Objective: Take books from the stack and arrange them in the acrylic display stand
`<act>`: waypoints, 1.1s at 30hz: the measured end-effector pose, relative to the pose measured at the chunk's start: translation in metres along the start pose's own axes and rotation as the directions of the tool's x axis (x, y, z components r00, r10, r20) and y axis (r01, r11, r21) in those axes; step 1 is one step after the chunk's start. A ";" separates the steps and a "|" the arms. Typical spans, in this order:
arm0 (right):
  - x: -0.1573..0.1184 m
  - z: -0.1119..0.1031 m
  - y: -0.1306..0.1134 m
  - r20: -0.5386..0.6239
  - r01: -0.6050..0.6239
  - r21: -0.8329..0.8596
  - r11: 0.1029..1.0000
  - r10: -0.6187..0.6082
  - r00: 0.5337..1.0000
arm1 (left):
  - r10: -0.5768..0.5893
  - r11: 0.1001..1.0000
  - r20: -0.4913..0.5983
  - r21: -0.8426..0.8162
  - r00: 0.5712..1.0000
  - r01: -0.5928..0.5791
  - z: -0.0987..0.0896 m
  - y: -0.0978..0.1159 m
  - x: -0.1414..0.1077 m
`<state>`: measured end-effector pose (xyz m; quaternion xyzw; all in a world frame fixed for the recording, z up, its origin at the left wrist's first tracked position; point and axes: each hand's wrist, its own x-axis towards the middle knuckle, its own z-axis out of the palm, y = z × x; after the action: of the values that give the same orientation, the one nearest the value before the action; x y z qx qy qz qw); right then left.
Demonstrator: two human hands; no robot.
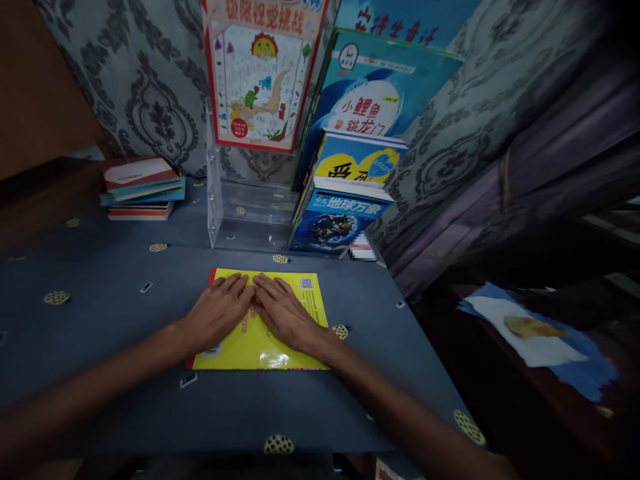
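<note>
A yellow book (300, 343) with a red spine edge lies flat on the grey-blue tablecloth, near the middle of the table. My left hand (220, 311) rests palm down on its left half, fingers stretched out. My right hand (286, 313) lies flat on the right half, its fingertips close to those of the left. Both hands cover part of the cover's print. Behind the book stands a clear acrylic book rack (250, 207), its right side holding several upright books, with a blue globe book (333, 223) in front.
A red-bordered picture book (260, 87) sits high in the rack's left side. At the back left is a stack of books (143, 187). A patterned curtain (160, 100) hangs behind. Beyond the table's right edge, a blue and white cloth or paper (540, 333) lies lower down.
</note>
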<state>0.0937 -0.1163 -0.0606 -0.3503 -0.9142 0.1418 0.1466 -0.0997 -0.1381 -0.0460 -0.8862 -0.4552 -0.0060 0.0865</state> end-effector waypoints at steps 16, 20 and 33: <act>-0.030 -0.011 0.018 -0.030 -0.247 -0.202 0.948 0.246 0.969 | -0.174 0.985 -0.037 -0.001 0.984 0.174 0.000 -0.001 -0.006; -0.038 -0.011 0.026 -0.065 -0.277 -0.248 0.928 0.270 0.961 | -0.189 0.982 -0.042 -0.001 0.981 0.189 -0.003 -0.004 -0.007; -0.042 -0.013 0.031 -0.157 -0.314 -0.239 0.919 0.283 0.946 | -0.204 0.979 -0.042 0.009 0.978 0.205 -0.005 -0.007 -0.007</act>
<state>0.1472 -0.1210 -0.0675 -0.5099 -0.8501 0.0197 0.1302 -0.1092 -0.1411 -0.0403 -0.8338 -0.5421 -0.0303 0.1006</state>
